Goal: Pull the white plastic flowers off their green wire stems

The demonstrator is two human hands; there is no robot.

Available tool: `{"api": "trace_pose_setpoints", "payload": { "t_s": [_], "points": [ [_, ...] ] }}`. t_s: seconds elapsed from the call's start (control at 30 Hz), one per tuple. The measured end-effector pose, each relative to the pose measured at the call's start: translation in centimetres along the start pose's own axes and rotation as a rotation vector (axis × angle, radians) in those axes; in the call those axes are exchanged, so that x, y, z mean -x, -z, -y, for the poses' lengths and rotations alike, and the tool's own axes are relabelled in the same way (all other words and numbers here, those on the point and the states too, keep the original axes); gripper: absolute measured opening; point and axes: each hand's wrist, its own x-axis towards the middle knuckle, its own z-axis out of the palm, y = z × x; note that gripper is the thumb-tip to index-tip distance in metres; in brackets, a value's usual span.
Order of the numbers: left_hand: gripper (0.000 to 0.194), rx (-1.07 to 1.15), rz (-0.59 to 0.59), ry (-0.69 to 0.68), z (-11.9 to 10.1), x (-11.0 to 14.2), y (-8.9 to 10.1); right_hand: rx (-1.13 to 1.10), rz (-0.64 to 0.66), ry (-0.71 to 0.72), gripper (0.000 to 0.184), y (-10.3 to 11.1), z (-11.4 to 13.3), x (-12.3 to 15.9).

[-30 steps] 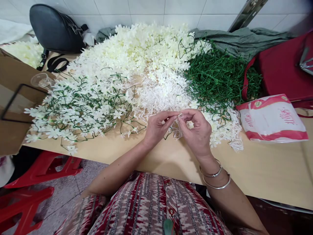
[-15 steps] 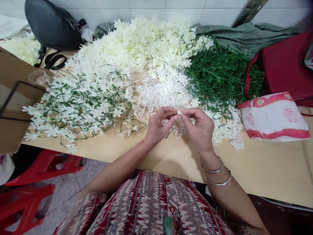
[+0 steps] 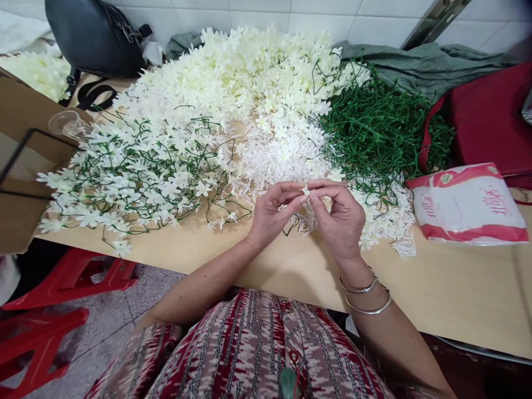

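Note:
Both hands meet over the front of the table, fingertips pinched around one small white artificial flower (image 3: 306, 191). My left hand (image 3: 272, 213) is closed on its left side, thumb against forefinger. From the other side my right hand (image 3: 341, 219), with two bangles at the wrist, grips it the same way. A green stem (image 3: 292, 224) shows just below the fingers; whether it joins the flower I cannot tell. Beyond the hands lies a heap of thin white stamen-like pieces (image 3: 274, 158). Loose white petals (image 3: 249, 66) are piled further back.
White flowers on green stems (image 3: 141, 177) spread at left, beside a cardboard box (image 3: 25, 166). Green stems (image 3: 378, 127) are heaped at right. A pink-and-white packet (image 3: 469, 205), a red bag (image 3: 492, 116) and a black bag (image 3: 97, 39) stand around. Red stools (image 3: 83, 277) are at lower left.
The fingers have shifted slightly on the flower, and its petals now show more clearly between them. The camera view has moved a little.

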Motion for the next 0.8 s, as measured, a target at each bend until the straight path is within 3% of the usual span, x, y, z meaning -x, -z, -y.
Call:
{"api": "trace_pose_setpoints", "payload": {
  "t_s": [0.27, 0.4, 0.5, 0.6, 0.67, 0.8],
  "points": [
    [0.03, -0.218, 0.009, -0.125, -0.6, 0.2, 0.2, -0.025, -0.036, 0.003, 0.004, 0.0, 0.1, -0.1],
    [0.02, -0.34, -0.093, -0.249, -2.1, -0.1, 0.6, -0.063, -0.126, -0.069, 0.006, 0.2, 0.0, -0.4],
    [0.012, -0.599, -0.138, -0.358, -3.3, 0.3, 1.3, -0.083, -0.174, -0.097, 0.008, 0.5, -0.1, -0.7],
    [0.01, -0.917, -0.077, -0.465, -3.8, 1.7, 2.0, -0.068, -0.188, -0.087, 0.008, 0.7, -0.2, -0.7],
    [0.016, -1.079, -0.053, -0.464, -3.7, 3.1, 2.5, -0.047, -0.189, -0.073, 0.007, 0.7, -0.3, -0.7],
    [0.022, -1.309, -0.119, -0.295, -3.4, 5.2, 3.6, 0.003, -0.173, -0.041, 0.007, 0.8, -0.3, -0.5]
  ]
}}
